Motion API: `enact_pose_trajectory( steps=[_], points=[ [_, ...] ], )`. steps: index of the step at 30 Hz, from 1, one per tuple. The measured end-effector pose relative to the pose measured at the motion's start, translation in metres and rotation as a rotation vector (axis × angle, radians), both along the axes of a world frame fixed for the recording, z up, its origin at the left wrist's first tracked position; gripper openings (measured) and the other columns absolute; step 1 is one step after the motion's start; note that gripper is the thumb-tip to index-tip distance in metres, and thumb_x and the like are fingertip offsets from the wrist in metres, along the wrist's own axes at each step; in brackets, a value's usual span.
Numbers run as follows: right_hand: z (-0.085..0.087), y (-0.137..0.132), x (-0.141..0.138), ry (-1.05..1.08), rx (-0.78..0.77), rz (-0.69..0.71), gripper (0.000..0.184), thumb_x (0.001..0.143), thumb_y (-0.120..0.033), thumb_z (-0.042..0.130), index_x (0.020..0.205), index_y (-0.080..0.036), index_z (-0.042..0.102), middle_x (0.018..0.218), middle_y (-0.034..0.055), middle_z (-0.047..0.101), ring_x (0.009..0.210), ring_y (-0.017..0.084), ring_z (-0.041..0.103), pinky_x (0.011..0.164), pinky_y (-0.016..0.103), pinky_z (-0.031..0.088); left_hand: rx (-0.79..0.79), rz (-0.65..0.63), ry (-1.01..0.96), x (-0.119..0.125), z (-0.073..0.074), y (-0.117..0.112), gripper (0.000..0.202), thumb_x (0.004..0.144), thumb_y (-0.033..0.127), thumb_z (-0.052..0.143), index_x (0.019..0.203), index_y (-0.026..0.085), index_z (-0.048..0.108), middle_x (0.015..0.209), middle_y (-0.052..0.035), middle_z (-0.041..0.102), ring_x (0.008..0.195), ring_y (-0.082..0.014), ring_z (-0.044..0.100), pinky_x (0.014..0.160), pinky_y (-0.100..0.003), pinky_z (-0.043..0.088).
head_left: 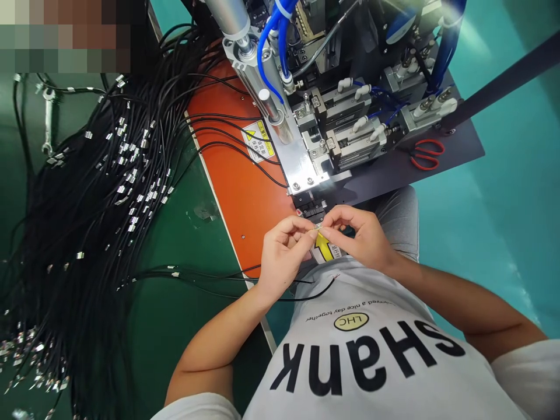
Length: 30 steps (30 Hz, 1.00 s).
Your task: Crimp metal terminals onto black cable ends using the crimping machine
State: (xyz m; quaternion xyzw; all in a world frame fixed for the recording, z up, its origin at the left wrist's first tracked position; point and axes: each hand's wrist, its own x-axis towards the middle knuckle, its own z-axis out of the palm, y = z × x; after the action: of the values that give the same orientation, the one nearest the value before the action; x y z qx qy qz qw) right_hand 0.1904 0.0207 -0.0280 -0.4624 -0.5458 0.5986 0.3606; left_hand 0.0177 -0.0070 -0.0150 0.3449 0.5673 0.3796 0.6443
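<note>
My left hand (284,251) and my right hand (361,236) meet fingertip to fingertip in front of the machine. Both pinch a small shiny piece (318,226), partly hidden by the fingers; its exact kind is too small to tell. Just beyond the fingertips is a dark metal fixture (312,209) at the machine's front end. Below the hands lies a label with a yellow arrow (324,248). Black cables (301,299) run beneath my left wrist, and one ends in thin stripped wires over the white shirt.
A large bundle of black cables (144,134) with shiny metal ends covers the green table (196,233) at left. Several cables cross the orange plate (223,198) into the machine (301,157). A wrench (48,119) lies far left; red-handled scissors (426,154) lie right.
</note>
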Motion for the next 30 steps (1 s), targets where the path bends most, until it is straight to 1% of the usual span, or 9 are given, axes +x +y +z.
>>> enact_pose_trajectory(
  steps=[4,7,12,16,19,22,25,27,30],
  points=[
    [0.002,0.003,0.005,0.01,-0.072,0.053,0.006,0.085,-0.024,0.068,0.084,-0.018,0.068,0.08,0.0004,0.069,0.07,0.012,0.06,0.068,0.027,0.046,0.001,0.0,0.001,0.0,0.0,0.0,0.019,0.083,0.036,0.072,0.084,0.018,0.063,0.063,0.0039,0.05,0.05,-0.0054,0.042,0.045,-0.017,0.045],
    [0.006,0.007,0.008,-0.008,-0.077,0.062,0.008,0.087,-0.024,0.066,0.09,-0.018,0.071,0.085,0.0016,0.071,0.074,0.013,0.061,0.071,0.028,0.048,0.009,-0.003,0.011,0.0,-0.001,0.0,0.02,0.083,0.035,0.072,0.085,0.018,0.064,0.065,0.0032,0.052,0.051,-0.0055,0.044,0.046,-0.017,0.045],
    [0.009,0.007,0.004,-0.077,0.081,0.024,0.003,0.085,-0.02,0.068,0.083,-0.019,0.07,0.082,0.0012,0.07,0.075,0.014,0.059,0.07,0.029,0.046,0.035,-0.019,0.05,-0.001,-0.002,0.0,0.019,0.084,0.035,0.071,0.087,0.017,0.065,0.064,0.0036,0.052,0.051,-0.0056,0.046,0.046,-0.017,0.046],
    [0.005,0.004,0.0,-0.119,0.163,0.018,0.009,0.086,-0.016,0.064,0.078,-0.019,0.065,0.078,0.0002,0.064,0.074,0.014,0.056,0.07,0.029,0.044,0.076,-0.023,0.049,0.001,-0.003,-0.002,0.017,0.084,0.032,0.071,0.087,0.016,0.066,0.065,0.0034,0.054,0.051,-0.0051,0.046,0.047,-0.018,0.046],
    [0.003,0.002,0.001,-0.098,0.073,0.026,0.008,0.088,-0.018,0.062,0.08,-0.019,0.063,0.077,-0.0001,0.062,0.073,0.013,0.054,0.068,0.029,0.042,0.209,0.008,0.098,0.004,-0.007,-0.005,0.012,0.085,0.027,0.07,0.086,0.016,0.068,0.071,0.0004,0.06,0.056,-0.0066,0.051,0.05,-0.019,0.046],
    [0.004,0.0,0.003,-0.02,-0.109,0.046,0.012,0.09,-0.025,0.062,0.08,-0.018,0.062,0.074,-0.0007,0.06,0.069,0.012,0.052,0.064,0.028,0.039,0.456,0.026,0.2,0.006,-0.014,-0.009,0.005,0.085,0.018,0.069,0.09,0.017,0.07,0.082,-0.0038,0.065,0.07,-0.0105,0.058,0.059,-0.022,0.049],
    [0.008,-0.003,0.005,0.072,-0.243,0.051,0.017,0.088,-0.031,0.065,0.079,-0.017,0.061,0.072,-0.0015,0.057,0.066,0.011,0.05,0.061,0.027,0.038,0.643,-0.01,0.272,0.007,-0.02,-0.01,0.017,0.081,0.011,0.071,0.096,0.018,0.07,0.086,-0.004,0.065,0.076,-0.0122,0.059,0.063,-0.024,0.049],
    [0.011,-0.004,0.007,0.111,-0.288,0.049,0.02,0.087,-0.033,0.067,0.078,-0.017,0.06,0.07,-0.0021,0.055,0.065,0.011,0.049,0.06,0.026,0.038,0.677,-0.03,0.281,0.007,-0.021,-0.01,0.022,0.079,0.009,0.072,0.098,0.018,0.069,0.086,-0.0032,0.064,0.075,-0.0118,0.058,0.062,-0.024,0.048],
    [0.013,-0.006,0.008,0.169,-0.332,0.061,0.02,0.088,-0.032,0.067,0.078,-0.017,0.059,0.069,-0.0031,0.052,0.064,0.01,0.047,0.06,0.026,0.037,0.682,-0.032,0.254,0.008,-0.021,-0.008,0.02,0.08,0.008,0.071,0.097,0.02,0.07,0.084,-0.0024,0.063,0.075,-0.0117,0.058,0.064,-0.025,0.049]
  ],
)
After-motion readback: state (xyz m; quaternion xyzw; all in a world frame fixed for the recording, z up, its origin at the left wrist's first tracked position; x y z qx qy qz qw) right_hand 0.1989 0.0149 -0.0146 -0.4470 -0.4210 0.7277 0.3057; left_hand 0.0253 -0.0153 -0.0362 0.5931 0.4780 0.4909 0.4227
